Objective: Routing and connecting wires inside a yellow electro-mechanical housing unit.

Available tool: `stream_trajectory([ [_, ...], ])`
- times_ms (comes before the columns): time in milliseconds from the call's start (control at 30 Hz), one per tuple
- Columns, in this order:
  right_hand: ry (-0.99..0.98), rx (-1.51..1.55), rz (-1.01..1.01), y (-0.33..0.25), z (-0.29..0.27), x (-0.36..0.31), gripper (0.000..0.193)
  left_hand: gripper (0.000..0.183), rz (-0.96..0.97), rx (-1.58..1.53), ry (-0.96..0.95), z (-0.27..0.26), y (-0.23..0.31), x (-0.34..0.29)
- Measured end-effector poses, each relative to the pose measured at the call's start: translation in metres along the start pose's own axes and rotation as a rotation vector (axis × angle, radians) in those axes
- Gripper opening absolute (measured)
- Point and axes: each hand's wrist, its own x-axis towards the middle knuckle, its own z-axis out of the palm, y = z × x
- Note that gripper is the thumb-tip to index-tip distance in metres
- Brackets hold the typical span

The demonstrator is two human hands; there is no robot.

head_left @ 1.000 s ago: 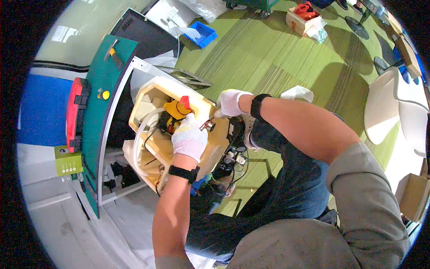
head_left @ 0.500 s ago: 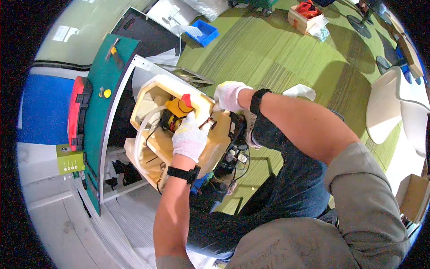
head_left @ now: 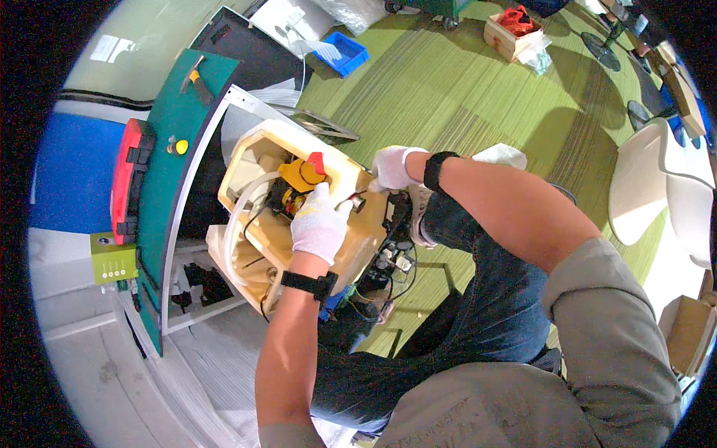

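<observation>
A cream plastic housing (head_left: pixel 351 232), open on its left side, lies tilted in front of me. Inside are a yellow part with a red tip (head_left: pixel 303 172), dark wired components and a pale curved hose (head_left: pixel 237 231). My left hand (head_left: pixel 320 230), in a white glove, reaches over the housing. Its fingers bend down beside the yellow part, their tips partly hidden, and the thumb lies near a small metal fitting (head_left: pixel 358 201). At the housing's upper right edge, my gloved right hand (head_left: pixel 394 169) has its fingers curled in; whatever they hold is hidden.
Left of the housing runs a green board (head_left: pixel 166 179) with a hammer (head_left: pixel 196 79), a small yellow item (head_left: pixel 178 147) and a red case (head_left: pixel 131 181). Wired parts (head_left: pixel 394 260) sit by my knee. A blue bin (head_left: pixel 343 54) and wooden box (head_left: pixel 512 36) stand on the floor.
My right hand has shifted slightly to the right and down along the housing's edge. The left hand stays beside the yellow part. The whole view has moved a little.
</observation>
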Motion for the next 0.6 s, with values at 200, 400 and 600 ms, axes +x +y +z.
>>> stream_trajectory([
  [200,-0.026,0.109,0.064,0.002,0.02,0.011,0.038,0.053,0.039,-0.137,0.012,-0.001,-0.006,-0.006],
  [400,0.033,0.157,0.134,-0.018,0.021,-0.014,0.051,0.057,0.032,-0.258,0.046,-0.001,-0.019,-0.026],
  [600,0.362,-0.202,0.0,-0.016,0.085,-0.026,0.023,0.056,0.011,-0.359,0.001,-0.02,-0.037,-0.062],
])
